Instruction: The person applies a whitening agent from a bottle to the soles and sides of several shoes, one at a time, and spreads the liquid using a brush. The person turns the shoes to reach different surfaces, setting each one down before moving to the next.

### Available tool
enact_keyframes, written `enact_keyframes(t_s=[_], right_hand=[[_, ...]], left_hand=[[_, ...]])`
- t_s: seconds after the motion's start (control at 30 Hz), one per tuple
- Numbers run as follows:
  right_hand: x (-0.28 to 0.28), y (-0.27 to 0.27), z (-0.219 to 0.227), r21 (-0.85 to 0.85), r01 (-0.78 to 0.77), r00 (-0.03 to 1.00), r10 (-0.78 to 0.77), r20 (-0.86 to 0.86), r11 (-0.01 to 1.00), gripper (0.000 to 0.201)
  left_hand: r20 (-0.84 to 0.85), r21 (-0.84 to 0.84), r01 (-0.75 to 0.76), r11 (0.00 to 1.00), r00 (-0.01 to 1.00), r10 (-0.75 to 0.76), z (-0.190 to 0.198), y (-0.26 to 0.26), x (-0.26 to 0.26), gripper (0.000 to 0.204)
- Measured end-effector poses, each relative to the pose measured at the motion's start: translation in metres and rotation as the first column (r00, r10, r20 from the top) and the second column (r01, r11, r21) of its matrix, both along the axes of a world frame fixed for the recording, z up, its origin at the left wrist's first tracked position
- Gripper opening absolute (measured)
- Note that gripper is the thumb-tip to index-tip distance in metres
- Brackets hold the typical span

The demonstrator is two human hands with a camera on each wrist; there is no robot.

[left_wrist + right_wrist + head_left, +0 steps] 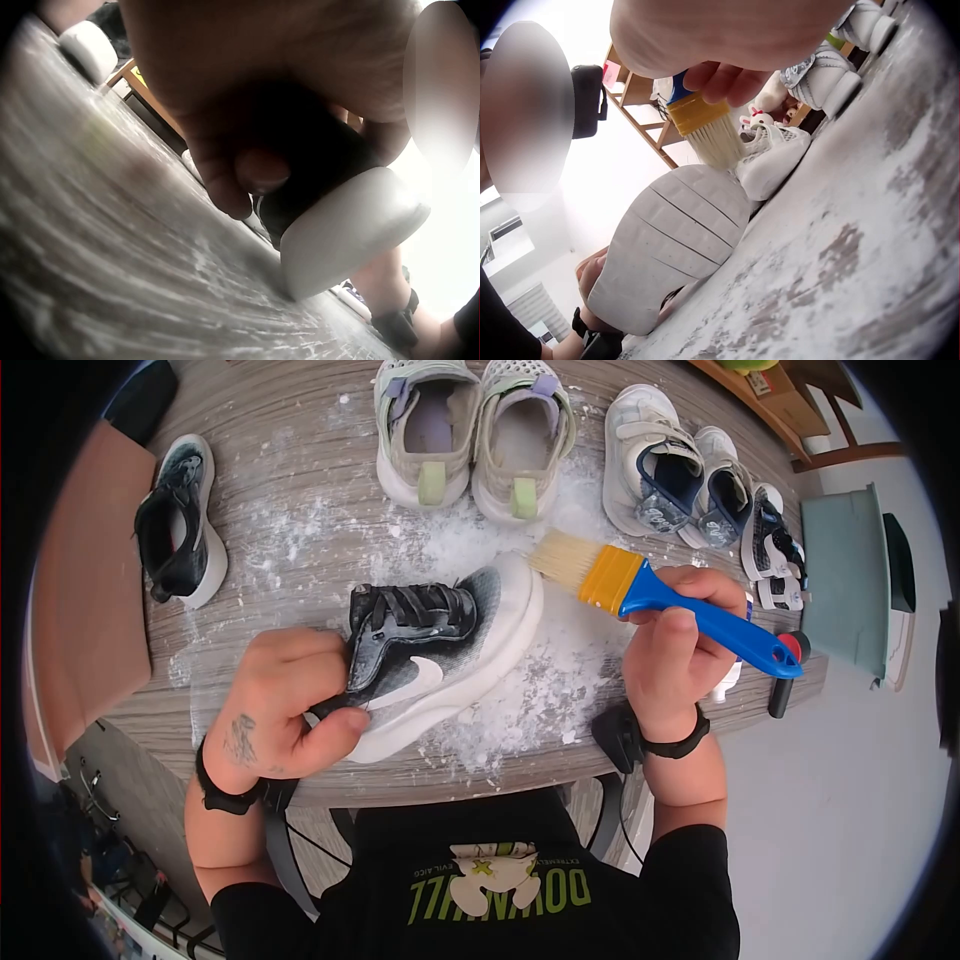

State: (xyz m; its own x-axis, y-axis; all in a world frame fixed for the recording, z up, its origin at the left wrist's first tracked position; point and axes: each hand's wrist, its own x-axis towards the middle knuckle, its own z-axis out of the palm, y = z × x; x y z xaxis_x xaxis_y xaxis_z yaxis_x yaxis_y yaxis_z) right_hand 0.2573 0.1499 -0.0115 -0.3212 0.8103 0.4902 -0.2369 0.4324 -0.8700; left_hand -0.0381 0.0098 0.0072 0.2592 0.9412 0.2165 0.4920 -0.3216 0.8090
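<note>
My left hand (290, 695) grips a black and grey sneaker (470, 635) at its heel end, near the table's front edge. The sneaker lies tipped, its white swoosh showing in the head view and its toe pointing away to the right. In the right wrist view its white grooved sole (679, 225) faces my right hand. My right hand (680, 650) holds a flat paintbrush (690, 610) by its blue handle, fingers curled round it. Pale bristles (562, 558) beyond the yellow band reach close to the sneaker's toe and overlap it in the right wrist view.
White powder (480, 535) is scattered over the wood-grain table. A pale sneaker pair (425, 420) stands at the back, white strap shoes (645, 445) and small black-and-white shoes (772, 545) to the right. Another black sneaker (185, 525) stands left, beside a brown panel (95, 580); a teal bin (845, 580) is far right.
</note>
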Motion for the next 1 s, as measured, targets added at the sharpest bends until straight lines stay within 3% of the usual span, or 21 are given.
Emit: enact_keyframes(t_s=[0.23, 0.33, 0.37, 0.47, 0.57, 0.67, 0.8, 0.9, 1.0], right_hand=[[0.006, -0.002, 0.001, 0.161, -0.073, 0.993, 0.056, 0.105, 0.984, 0.029], [0.018, -0.012, 0.018, 0.453, -0.155, 0.951, 0.009, 0.309, 0.878, 0.032], [0.021, -0.020, 0.032, 0.456, -0.241, 0.888, 0.005, 0.461, 0.857, 0.038], [0.015, -0.033, 0.050, 0.527, -0.407, 0.843, 0.084, 0.532, 0.746, 0.040], [0.002, -0.043, 0.040, 0.603, -0.393, 0.913, 0.218, 0.344, 0.694, 0.030], [-0.004, -0.042, 0.042, 0.467, -0.561, 0.825, 0.410, 0.390, 0.683, 0.030], [-0.003, -0.040, 0.042, 0.412, -0.580, 0.813, 0.469, 0.344, 0.703, 0.024], [0.002, -0.044, 0.030, 0.477, -0.332, 0.943, 0.274, 0.189, 0.814, 0.025], [0.005, -0.043, 0.038, 0.489, -0.332, 0.931, 0.197, 0.307, 0.807, 0.027]], left_hand=[[0.085, -0.080, 0.034, 0.996, 0.996, -0.027, 0.002, -0.001, 0.000, 0.033], [0.136, -0.108, 0.060, 0.992, 0.990, -0.045, -0.002, -0.003, 0.000, 0.034], [0.138, -0.102, 0.068, 0.992, 0.989, -0.054, -0.004, -0.003, 0.000, 0.034], [0.113, -0.095, 0.073, 0.993, 0.992, -0.063, -0.002, -0.004, 0.003, 0.034], [0.084, -0.086, 0.059, 0.995, 0.995, -0.052, 0.000, -0.004, 0.006, 0.032], [0.067, -0.078, 0.052, 0.996, 0.997, -0.047, 0.001, -0.004, 0.009, 0.031], [0.058, -0.056, 0.050, 0.997, 0.997, -0.046, 0.002, -0.004, 0.011, 0.031], [0.046, -0.039, 0.052, 0.998, 0.998, -0.050, 0.004, -0.005, 0.012, 0.031], [0.036, -0.030, 0.034, 0.999, 0.999, -0.033, 0.004, -0.006, 0.015, 0.030]])
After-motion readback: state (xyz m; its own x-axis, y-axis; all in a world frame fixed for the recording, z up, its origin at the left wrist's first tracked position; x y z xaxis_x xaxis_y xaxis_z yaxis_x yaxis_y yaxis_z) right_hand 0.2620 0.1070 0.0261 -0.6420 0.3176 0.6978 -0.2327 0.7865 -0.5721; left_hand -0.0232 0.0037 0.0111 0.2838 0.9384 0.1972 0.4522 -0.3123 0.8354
